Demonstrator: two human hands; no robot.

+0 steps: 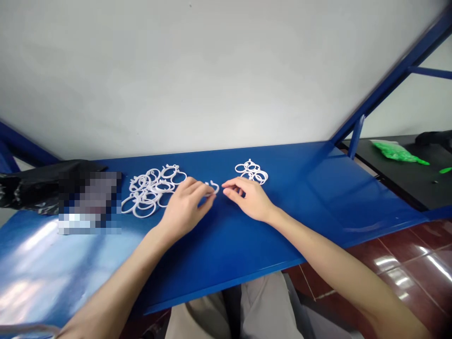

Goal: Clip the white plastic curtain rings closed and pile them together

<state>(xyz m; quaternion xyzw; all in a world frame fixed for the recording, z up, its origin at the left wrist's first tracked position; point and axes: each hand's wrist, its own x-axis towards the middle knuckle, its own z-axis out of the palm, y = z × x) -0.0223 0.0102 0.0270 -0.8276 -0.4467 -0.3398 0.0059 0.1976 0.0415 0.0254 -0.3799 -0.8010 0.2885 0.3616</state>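
Observation:
My left hand (187, 205) rests on the blue table (300, 207) with its fingers curled, pinching a white plastic ring (213, 187) at its tips. My right hand (249, 197) lies just to the right, fingers bent and pointing left toward that ring, nearly touching it. Whether the right fingers hold the ring too, I cannot tell. A large heap of white rings (151, 194) lies left of my left hand. A smaller cluster of white rings (252, 171) sits just beyond my right hand.
A black plastic bag (31, 188) lies at the table's left end, beside a blurred patch. A white wall stands behind the table. At the right, a black table (399, 174) carries a green plastic bag (397, 151). Red floor tiles show below.

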